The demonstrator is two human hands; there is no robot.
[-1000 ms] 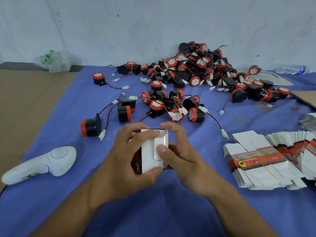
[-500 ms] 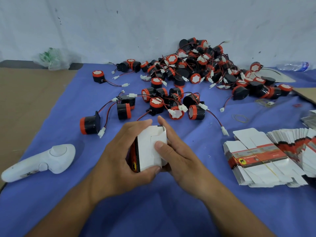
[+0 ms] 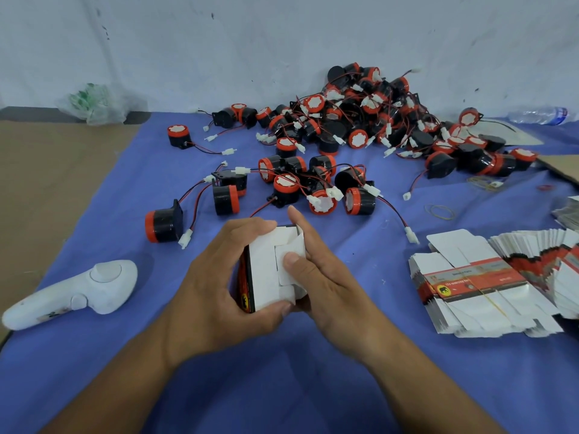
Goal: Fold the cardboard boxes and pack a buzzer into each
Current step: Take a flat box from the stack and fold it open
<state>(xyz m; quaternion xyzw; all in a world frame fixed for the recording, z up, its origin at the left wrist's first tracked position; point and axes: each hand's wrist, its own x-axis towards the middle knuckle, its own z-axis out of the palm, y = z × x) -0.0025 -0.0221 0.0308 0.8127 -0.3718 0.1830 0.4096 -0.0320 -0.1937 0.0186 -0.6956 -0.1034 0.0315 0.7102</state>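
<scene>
A small cardboard box [image 3: 266, 270], white on its flapped end and red and black on its side, is held in front of me above the blue cloth. My left hand [image 3: 219, 286] grips it from the left, fingers over the top and thumb under the bottom. My right hand [image 3: 322, 277] holds its right side, the thumb pressing a white flap onto the end. A heap of black and red buzzers [image 3: 369, 120] with red and black wires lies behind. Flat unfolded boxes [image 3: 476, 283] are stacked at the right.
A white handheld controller [image 3: 78, 289] lies at the left on the blue cloth [image 3: 282, 386]. A single buzzer [image 3: 164, 225] sits just left of my hands. Rubber bands [image 3: 440, 212] lie at the right. A plastic bag [image 3: 94, 103] and a water bottle [image 3: 539, 115] rest by the wall.
The box has stayed in both hands while the flaps on its end were folded down; my right thumb now presses the flap flatter against the end.
</scene>
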